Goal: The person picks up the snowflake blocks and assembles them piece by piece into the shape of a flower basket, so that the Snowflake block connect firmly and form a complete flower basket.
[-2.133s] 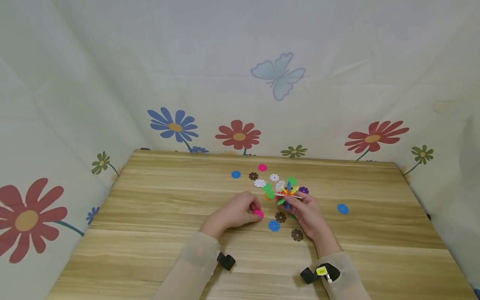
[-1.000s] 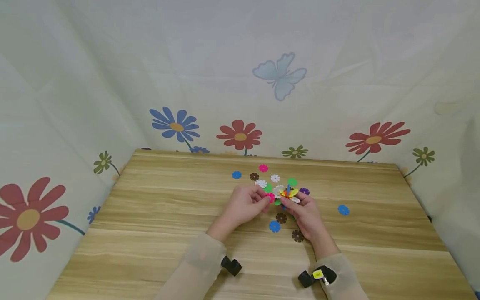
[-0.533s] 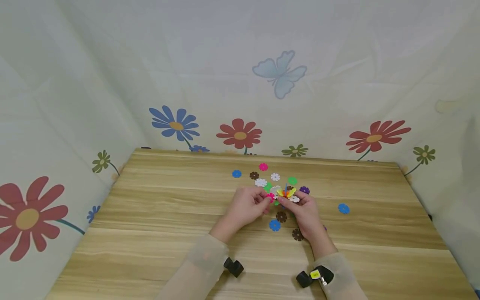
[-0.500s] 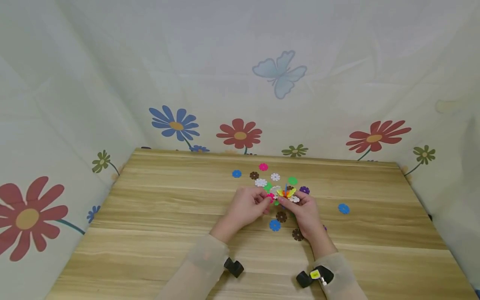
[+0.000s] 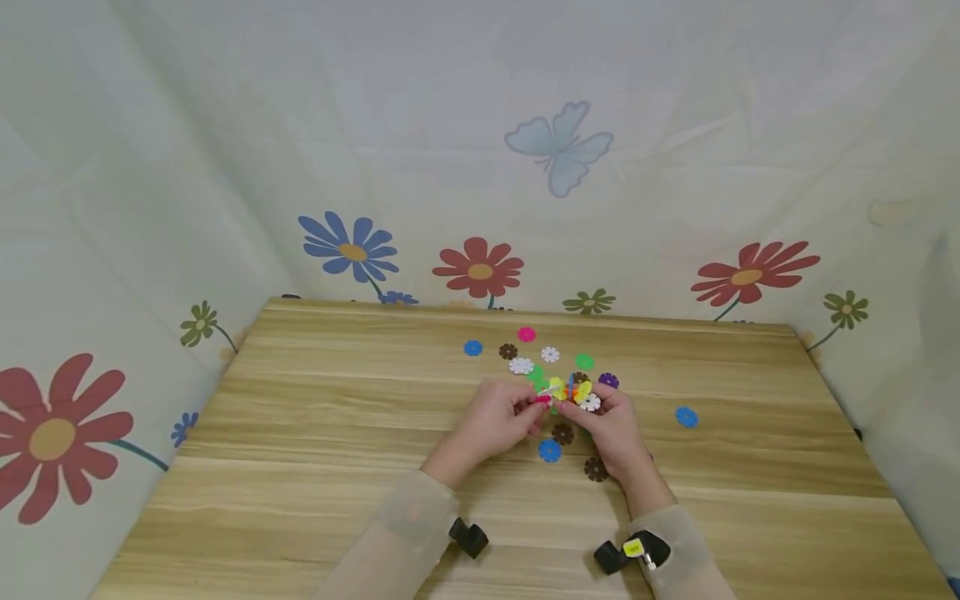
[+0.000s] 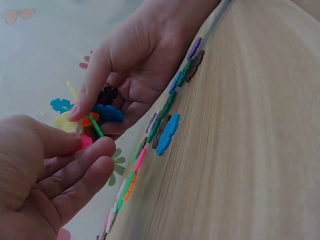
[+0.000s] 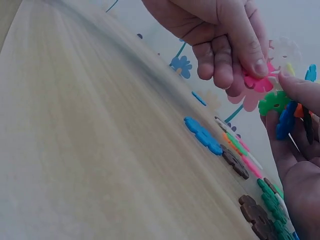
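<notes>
My left hand (image 5: pixel 491 425) pinches a pink snowflake disc (image 7: pixel 256 84) between thumb and index finger. Just right of it, my right hand (image 5: pixel 611 425) grips a cluster of interlocked snowflake discs (image 5: pixel 582 391), held above the table. Yellow, orange, blue, green, white and black pieces show in the cluster, including a green disc (image 7: pixel 272 102) nearest the pink one. In the right wrist view the pink disc meets the cluster's near side; whether its slot is engaged cannot be told. Fingers hide part of the cluster in the left wrist view.
Loose snowflake discs lie on the wooden table (image 5: pixel 337 417) around and below the hands: a blue disc (image 5: pixel 549 451), a brown disc (image 5: pixel 595 469), a pink disc (image 5: pixel 527 334), several others. One blue disc (image 7: pixel 202 135) shows near the right wrist camera. A flower-printed curtain (image 5: pixel 420 150) stands behind.
My left hand has carried the pink disc up and right from beside the pile to the cluster. The cluster has turned in my right hand, its yellow pieces now facing more to the left.
</notes>
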Demonstrator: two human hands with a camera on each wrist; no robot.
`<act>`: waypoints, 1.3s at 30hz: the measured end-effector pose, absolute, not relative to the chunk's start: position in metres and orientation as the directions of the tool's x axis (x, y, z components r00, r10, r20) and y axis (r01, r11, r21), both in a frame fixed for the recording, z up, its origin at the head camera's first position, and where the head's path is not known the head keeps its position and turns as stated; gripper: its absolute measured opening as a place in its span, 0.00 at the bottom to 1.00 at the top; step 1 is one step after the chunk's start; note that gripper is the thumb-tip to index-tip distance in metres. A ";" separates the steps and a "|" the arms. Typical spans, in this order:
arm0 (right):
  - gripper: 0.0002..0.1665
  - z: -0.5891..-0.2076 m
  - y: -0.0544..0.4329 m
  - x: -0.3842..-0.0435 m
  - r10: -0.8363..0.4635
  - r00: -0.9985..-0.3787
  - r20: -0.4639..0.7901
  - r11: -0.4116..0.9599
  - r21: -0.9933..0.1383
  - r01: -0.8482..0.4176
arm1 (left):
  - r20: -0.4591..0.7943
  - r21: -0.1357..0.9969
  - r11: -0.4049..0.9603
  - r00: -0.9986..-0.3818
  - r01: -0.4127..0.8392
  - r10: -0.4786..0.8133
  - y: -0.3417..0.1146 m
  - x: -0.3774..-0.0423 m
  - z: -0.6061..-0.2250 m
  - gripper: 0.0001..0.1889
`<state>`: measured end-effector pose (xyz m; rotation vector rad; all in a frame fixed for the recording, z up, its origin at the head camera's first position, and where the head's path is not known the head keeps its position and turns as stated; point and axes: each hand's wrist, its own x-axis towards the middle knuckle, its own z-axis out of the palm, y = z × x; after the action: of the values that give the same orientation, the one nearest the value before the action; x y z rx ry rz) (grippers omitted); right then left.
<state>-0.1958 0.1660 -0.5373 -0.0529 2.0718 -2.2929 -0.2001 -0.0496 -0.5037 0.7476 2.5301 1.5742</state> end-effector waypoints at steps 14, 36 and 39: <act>0.21 -0.541 0.166 -0.199 -0.030 -1.000 0.001 -0.125 -0.992 0.003 | 0.225 0.871 0.352 -0.916 0.342 0.333 -0.053 -0.205 -0.500 0.07; 0.09 -0.538 0.177 -0.205 -0.052 -0.998 -0.028 -0.445 -0.894 0.048 | -0.036 0.710 0.572 -0.790 0.411 0.612 -0.051 -0.206 -0.518 0.20; 0.08 -0.538 0.177 -0.204 -0.060 -0.997 -0.050 -0.436 -0.897 0.071 | -0.036 0.672 0.598 -0.788 0.436 0.615 -0.050 -0.206 -0.519 0.20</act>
<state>-0.2044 0.1772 -0.5378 0.0164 1.6245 -2.5979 -0.2056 -0.0505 -0.5190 0.8625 2.5634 0.9732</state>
